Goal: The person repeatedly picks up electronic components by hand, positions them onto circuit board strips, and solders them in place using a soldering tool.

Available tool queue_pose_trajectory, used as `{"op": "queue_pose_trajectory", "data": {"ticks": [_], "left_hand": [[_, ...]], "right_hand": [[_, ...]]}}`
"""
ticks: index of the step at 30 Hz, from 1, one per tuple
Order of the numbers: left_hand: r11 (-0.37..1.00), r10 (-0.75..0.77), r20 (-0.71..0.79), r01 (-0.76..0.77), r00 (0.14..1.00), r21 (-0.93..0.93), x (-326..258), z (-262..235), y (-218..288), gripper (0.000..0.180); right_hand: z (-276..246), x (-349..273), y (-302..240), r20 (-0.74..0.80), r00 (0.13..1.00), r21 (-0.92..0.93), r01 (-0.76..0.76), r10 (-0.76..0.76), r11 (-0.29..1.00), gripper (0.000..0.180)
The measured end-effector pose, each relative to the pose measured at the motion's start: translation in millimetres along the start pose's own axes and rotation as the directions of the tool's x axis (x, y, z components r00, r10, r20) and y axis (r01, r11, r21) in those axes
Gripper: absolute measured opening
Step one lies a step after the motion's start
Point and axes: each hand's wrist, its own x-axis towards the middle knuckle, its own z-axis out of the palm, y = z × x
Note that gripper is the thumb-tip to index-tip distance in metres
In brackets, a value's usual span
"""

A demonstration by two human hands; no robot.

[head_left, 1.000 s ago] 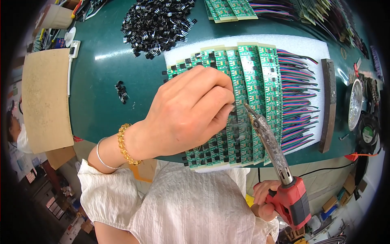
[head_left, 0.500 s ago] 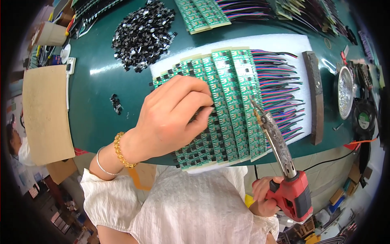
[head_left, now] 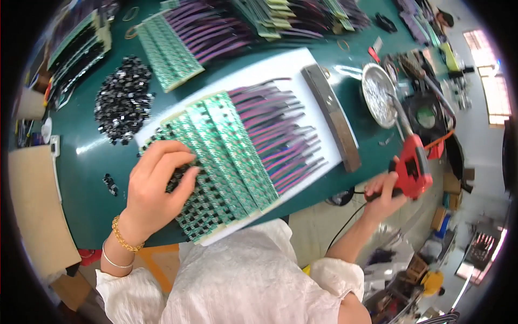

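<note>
The left hand [head_left: 159,186] lies palm down on the near left end of a row of green circuit boards [head_left: 226,148], its fingers bent and pressed onto the black parts along the boards' lower edge, so it is pushing down on them rather than closed around anything. The boards sit side by side in a slanted band on a white sheet [head_left: 270,67], which rests on a dark green table [head_left: 91,178]; most of the band stretches up and to the right of the hand, and purple and pink wires [head_left: 278,129] run from the boards' far ends toward a long grey metal bar [head_left: 332,116] lying across the right edge of the sheet. The right hand [head_left: 384,190] is off the table's right side, well apart from the boards, wrapped tight around the grip of a red soldering gun [head_left: 413,167] whose thin metal tip points up toward a round silver dish [head_left: 377,94]. A black cord hangs down from the gun. To the upper left of the left hand, a heap of small black parts [head_left: 124,100] lies on the table, and a second set of green boards with wires [head_left: 172,51] lies beyond it. A gold bracelet [head_left: 123,240] and a thin silver bangle circle the left wrist.
</note>
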Motion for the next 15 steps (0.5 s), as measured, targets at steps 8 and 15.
{"op": "queue_pose_trajectory", "data": {"ticks": [8,15], "left_hand": [[0.930,-0.076,-0.366,0.198,0.928,0.309,-56.2,-61.0,-34.9,0.021],[0.836,-0.189,-0.428,0.374,0.884,0.401,-107.7,-79.6,-50.5,0.018]], "right_hand": [[-19.0,-20.5,-3.4,0.094,0.995,0.133,-0.029,0.016,0.991,0.055],[19.0,-46.9,-15.8,0.234,0.972,0.261,-0.053,-0.010,0.964,0.054]]}}
